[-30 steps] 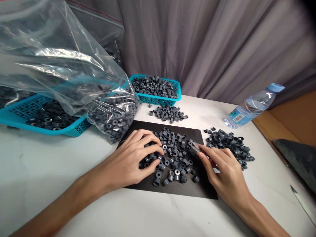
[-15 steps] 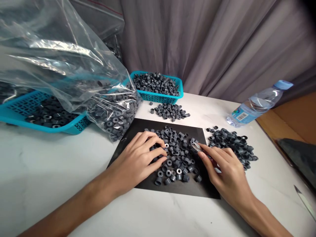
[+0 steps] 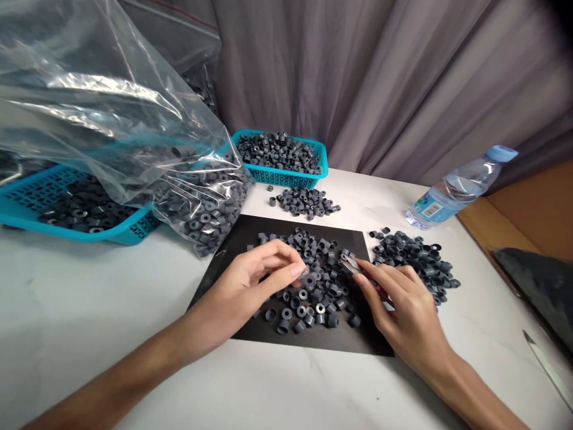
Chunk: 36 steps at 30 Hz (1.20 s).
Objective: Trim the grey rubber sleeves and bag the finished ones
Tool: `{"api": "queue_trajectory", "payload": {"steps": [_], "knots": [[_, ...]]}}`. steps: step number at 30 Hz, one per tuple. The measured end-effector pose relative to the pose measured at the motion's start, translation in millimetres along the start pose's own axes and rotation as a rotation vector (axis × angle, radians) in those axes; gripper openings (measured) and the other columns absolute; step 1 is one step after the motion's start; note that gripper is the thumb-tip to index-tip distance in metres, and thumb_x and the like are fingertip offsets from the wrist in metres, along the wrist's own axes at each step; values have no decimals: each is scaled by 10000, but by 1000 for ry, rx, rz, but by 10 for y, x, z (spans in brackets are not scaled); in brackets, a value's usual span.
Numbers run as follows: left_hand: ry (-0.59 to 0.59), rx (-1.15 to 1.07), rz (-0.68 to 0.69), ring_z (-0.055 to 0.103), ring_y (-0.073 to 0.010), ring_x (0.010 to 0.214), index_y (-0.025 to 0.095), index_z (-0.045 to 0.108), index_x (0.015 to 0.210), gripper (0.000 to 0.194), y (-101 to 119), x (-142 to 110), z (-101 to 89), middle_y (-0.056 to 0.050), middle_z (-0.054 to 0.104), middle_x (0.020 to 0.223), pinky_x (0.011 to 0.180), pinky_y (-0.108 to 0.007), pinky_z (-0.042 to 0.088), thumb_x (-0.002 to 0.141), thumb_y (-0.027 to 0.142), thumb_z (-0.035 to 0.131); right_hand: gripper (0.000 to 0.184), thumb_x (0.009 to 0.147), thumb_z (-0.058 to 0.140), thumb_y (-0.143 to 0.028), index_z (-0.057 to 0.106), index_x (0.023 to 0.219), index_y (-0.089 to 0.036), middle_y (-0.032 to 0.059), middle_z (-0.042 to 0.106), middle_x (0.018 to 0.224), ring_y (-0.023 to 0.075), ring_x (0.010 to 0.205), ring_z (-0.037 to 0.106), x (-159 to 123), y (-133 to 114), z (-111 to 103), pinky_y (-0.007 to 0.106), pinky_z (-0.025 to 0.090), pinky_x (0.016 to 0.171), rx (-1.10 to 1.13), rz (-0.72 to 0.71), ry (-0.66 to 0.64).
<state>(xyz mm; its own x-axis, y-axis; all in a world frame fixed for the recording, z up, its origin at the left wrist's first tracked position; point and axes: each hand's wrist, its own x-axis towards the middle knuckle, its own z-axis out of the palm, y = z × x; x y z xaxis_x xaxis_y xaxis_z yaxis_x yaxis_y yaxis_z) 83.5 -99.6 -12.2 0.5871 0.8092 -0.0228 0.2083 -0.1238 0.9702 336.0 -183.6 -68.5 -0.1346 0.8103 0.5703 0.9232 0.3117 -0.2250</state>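
Note:
My left hand (image 3: 255, 280) is raised a little over the black mat (image 3: 358, 346), thumb and forefinger pinched on a small grey plastic ring (image 3: 310, 279). The fingertips partly hide it. In my right hand (image 3: 405, 298), closed at the mat's right edge, is a small metal-tipped tool (image 3: 350, 264) with a reddish handle; the fingers cover most of it, so its exact kind is unclear. Its tip points left, close to the loose grey rings (image 3: 320, 292) heaped on the mat between both hands. Some rings lie on their sides, others show their holes.
Another heap of grey rings (image 3: 412, 260) lies right of the mat, a smaller heap (image 3: 308, 203) behind it. Blue baskets (image 3: 286, 178) (image 3: 134, 230) and a clear plastic bag (image 3: 201, 209) hold more. A water bottle (image 3: 461, 188) stands by a cardboard box (image 3: 537, 215); a pointed blade-like object (image 3: 546, 364) lies far right.
My left hand has gone from resting over the heap, fingers spread downward, to turning up with a grey ring pinched in it. My right hand keeps its hold on the tool, nearly still.

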Motion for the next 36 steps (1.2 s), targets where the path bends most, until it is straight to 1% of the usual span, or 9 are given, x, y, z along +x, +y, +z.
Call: {"api": "queue_trajectory", "payload": {"steps": [3, 9, 14, 23, 27, 29, 32, 34, 36], "knots": [[-23, -67, -67, 693, -175, 928, 223, 672, 902, 232, 42, 6, -16, -9, 708, 923, 875, -280, 529, 951, 442, 617, 245, 1022, 585, -230, 639, 1248, -150, 59, 748, 974, 165, 780, 649, -6, 1, 5, 337, 448, 757, 3, -2, -3], [0, -25, -108, 668, -180, 868, 232, 676, 896, 267, 69, -7, -40, -8, 691, 867, 799, -293, 516, 945, 481, 595, 242, 1028, 575, -239, 636, 1250, -165, 59, 748, 967, 173, 776, 653, -16, -7, 18, 342, 447, 754, 9, 10, -17], [0, -35, -72, 666, -171, 826, 219, 669, 886, 228, 29, 6, -14, -5, 693, 832, 788, -286, 515, 946, 432, 617, 240, 1033, 570, -245, 630, 1252, -167, 60, 741, 952, 172, 775, 641, -14, -18, 24, 345, 446, 757, 17, 2, -26], [-33, -32, -25, 673, -143, 890, 230, 673, 941, 216, -46, -3, 6, 17, 726, 918, 824, -249, 511, 962, 441, 632, 238, 1015, 601, -216, 636, 1238, -140, 48, 727, 941, 157, 753, 596, -8, -24, 21, 330, 438, 757, 23, -24, -18], [-49, 180, 59, 662, -151, 981, 267, 697, 989, 152, -59, -47, 41, 27, 732, 1001, 913, -272, 494, 983, 395, 614, 239, 1014, 603, -211, 636, 1238, -138, 50, 727, 947, 159, 758, 590, -6, -29, 17, 330, 438, 767, 25, -18, -18], [-103, 333, 146, 623, -152, 1095, 319, 720, 1053, 148, -84, -76, 52, 42, 726, 1099, 1002, -280, 463, 1003, 369, 590, 241, 1012, 606, -210, 635, 1239, -137, 51, 730, 950, 159, 761, 593, -5, -30, 18, 330, 438, 771, 24, -17, -15], [-195, 486, 253, 521, -155, 1268, 386, 712, 1164, 218, -127, -89, 30, 74, 703, 1253, 1112, -297, 404, 1036, 365, 536, 240, 1010, 609, -203, 635, 1240, -137, 48, 730, 941, 156, 750, 590, -5, -27, 19, 329, 435, 767, 26, -18, -13], [-187, 539, 289, 488, -151, 1311, 405, 700, 1199, 237, -149, -66, -17, 93, 688, 1307, 1145, -308, 378, 1042, 368, 525, 244, 1010, 610, -202, 634, 1244, -135, 47, 729, 945, 154, 758, 592, -7, -23, 21, 327, 432, 768, 30, -20, -14], [-132, 565, 313, 505, -144, 1297, 400, 696, 1200, 233, -163, -27, -84, 97, 686, 1312, 1148, -311, 377, 1042, 357, 530, 248, 1011, 611, -205, 635, 1247, -134, 47, 728, 950, 154, 771, 595, -10, -19, 23, 325, 428, 771, 33, -21, -12]]}}
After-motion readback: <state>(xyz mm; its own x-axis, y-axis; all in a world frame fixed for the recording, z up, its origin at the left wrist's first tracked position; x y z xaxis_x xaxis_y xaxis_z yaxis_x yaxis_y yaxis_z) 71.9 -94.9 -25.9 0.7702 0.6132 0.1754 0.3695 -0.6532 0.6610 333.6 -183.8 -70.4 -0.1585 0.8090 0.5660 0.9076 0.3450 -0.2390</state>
